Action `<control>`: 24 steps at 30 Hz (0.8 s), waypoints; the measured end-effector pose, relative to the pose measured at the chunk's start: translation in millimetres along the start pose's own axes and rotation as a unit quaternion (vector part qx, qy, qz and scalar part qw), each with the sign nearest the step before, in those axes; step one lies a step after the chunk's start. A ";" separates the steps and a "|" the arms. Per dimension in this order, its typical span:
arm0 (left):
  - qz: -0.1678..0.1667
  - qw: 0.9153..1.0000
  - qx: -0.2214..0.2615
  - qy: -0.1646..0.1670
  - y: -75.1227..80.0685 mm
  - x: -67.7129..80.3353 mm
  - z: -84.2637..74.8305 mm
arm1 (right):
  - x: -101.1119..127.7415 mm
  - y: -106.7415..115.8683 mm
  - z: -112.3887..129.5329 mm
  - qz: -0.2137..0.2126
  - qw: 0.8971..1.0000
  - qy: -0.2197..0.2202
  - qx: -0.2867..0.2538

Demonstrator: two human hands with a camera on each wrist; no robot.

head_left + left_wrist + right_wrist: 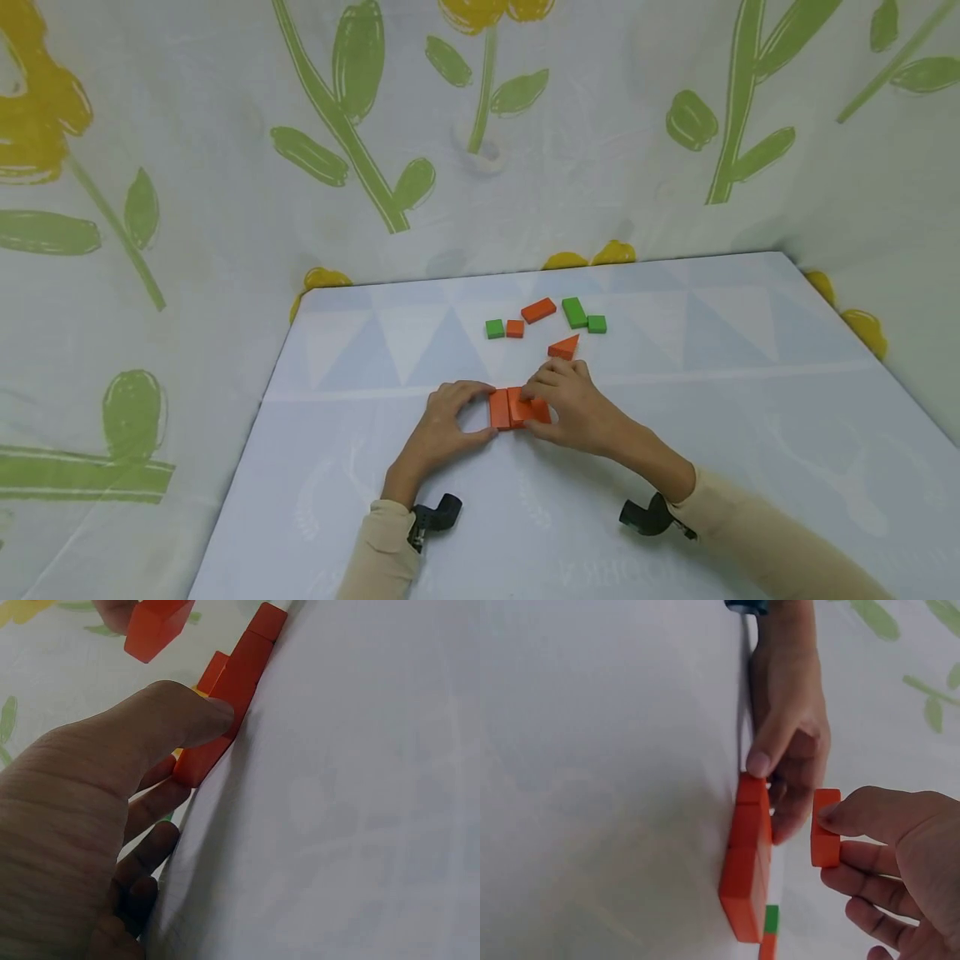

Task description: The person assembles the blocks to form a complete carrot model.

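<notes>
While my left hand (442,425) pinches the flat orange wooden blocks (508,408) on the table (750,400), my right hand (573,408) pinches a small orange wooden block (826,828) just beside them.

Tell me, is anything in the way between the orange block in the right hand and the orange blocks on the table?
Nothing visible is. The right hand pinches a small orange block beside the row of orange blocks, with only open space between them. The left hand touches the row's far end.

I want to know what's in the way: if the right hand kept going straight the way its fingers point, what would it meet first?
The right hand holds an orange block, fingers pointing toward the left hand. It would probably meet the row of orange blocks first, though the exact depth is unclear.
</notes>
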State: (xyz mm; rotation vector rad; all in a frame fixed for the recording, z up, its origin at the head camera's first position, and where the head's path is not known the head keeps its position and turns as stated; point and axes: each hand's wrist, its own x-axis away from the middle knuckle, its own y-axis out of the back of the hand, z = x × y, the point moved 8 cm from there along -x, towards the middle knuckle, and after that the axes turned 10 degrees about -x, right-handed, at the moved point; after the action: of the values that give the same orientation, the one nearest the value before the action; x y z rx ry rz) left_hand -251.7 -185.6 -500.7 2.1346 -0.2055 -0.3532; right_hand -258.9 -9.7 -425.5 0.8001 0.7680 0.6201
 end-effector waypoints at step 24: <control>-0.012 1.000 -0.002 -0.017 0.9 -1.0 -0.4 | 10.9 -34.3 9.4 0.014 0.997 0.061 0.035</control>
State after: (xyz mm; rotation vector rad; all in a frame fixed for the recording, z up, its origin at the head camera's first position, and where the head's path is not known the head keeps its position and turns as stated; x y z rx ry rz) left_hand -252.6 -185.5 -499.6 2.1304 -0.1979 -0.4034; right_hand -238.3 -24.4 -452.9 0.8439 0.8941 0.6752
